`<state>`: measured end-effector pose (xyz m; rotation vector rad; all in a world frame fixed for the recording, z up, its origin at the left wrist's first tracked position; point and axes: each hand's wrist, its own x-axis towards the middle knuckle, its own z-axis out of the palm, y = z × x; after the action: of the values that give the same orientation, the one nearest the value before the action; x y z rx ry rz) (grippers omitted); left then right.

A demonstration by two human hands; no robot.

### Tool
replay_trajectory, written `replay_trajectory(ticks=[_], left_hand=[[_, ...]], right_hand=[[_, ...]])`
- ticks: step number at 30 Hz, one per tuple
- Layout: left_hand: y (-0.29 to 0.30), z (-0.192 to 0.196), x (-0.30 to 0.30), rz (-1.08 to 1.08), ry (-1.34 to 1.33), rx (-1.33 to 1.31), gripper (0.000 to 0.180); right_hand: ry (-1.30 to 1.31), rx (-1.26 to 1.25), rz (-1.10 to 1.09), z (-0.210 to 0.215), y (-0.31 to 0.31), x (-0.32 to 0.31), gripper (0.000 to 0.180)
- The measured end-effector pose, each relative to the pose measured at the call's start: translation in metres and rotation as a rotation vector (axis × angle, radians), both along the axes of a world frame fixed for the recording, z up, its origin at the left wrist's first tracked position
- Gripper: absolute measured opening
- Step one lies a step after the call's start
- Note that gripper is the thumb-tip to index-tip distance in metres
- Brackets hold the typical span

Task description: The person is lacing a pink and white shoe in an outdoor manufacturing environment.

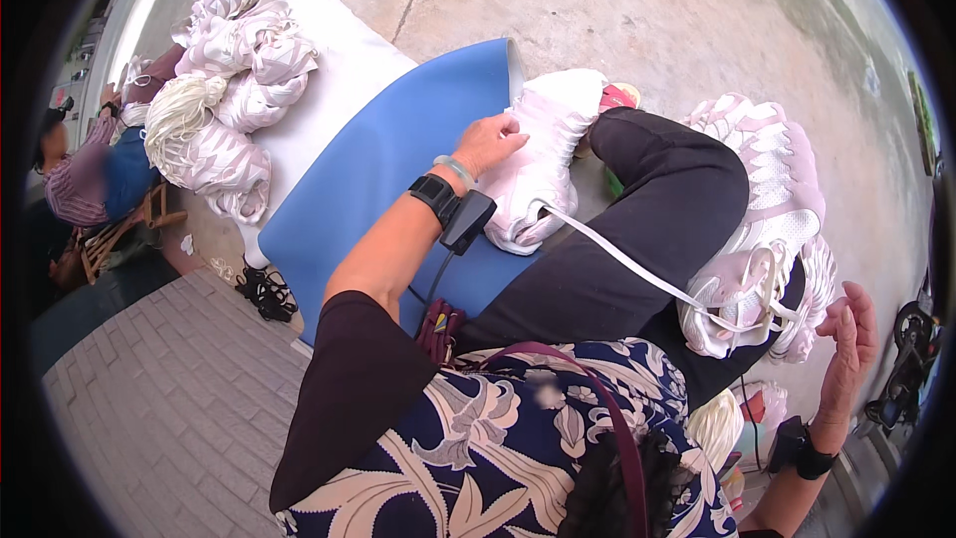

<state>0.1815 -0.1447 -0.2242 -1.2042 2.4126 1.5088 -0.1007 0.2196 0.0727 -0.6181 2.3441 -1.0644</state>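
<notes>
A stack of white and pink shoe uppers lies on a blue sheet across my lap. My left hand is at its left edge, fingers curled closed; what they hold, if anything, is hidden. A flat white shoelace runs from the stack's near end over my thigh to a second bundle of uppers at the right. The nearest upper there has lace through its eyelets. Just right of it my right hand is raised, thumb and fingers drawn together; anything between them is too small to see.
More bundled uppers and a hank of white laces lie on a white board at the far left. Another person sits beyond. A black cable hangs near my right forearm. Grey paving spreads at left.
</notes>
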Motion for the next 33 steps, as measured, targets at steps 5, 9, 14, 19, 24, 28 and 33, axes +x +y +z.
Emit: replay_trajectory(ticks=[5,9,14,19,24,28,33], left_hand=[[0.04,0.053,-0.024,-0.281,0.286,0.963,0.024],[0.066,0.045,0.004,-0.501,0.158,0.825,0.031],[0.079,0.026,0.008,-0.633,0.248,-0.03,0.019],[0.048,0.073,-0.007,-0.393,0.343,-0.308,0.03],[0.01,0.158,-0.035,-0.419,0.568,-0.647,0.026],[0.023,0.229,-0.051,-0.436,0.823,-0.703,0.027],[0.065,0.259,-0.04,-0.507,0.855,-0.562,0.03]], right_hand=[[-0.215,-0.021,0.256,0.013,-0.075,0.041,0.035],[-0.251,0.003,0.467,-0.011,-0.108,0.058,0.026],[-0.344,-0.036,0.521,-0.024,-0.115,0.072,0.021],[-0.39,0.002,0.45,-0.032,-0.132,0.06,0.021],[-0.412,-0.031,0.382,-0.035,-0.153,0.044,0.022],[-0.407,-0.065,0.411,-0.03,-0.158,0.044,0.022],[-0.397,0.003,0.531,-0.036,-0.17,0.043,0.021]])
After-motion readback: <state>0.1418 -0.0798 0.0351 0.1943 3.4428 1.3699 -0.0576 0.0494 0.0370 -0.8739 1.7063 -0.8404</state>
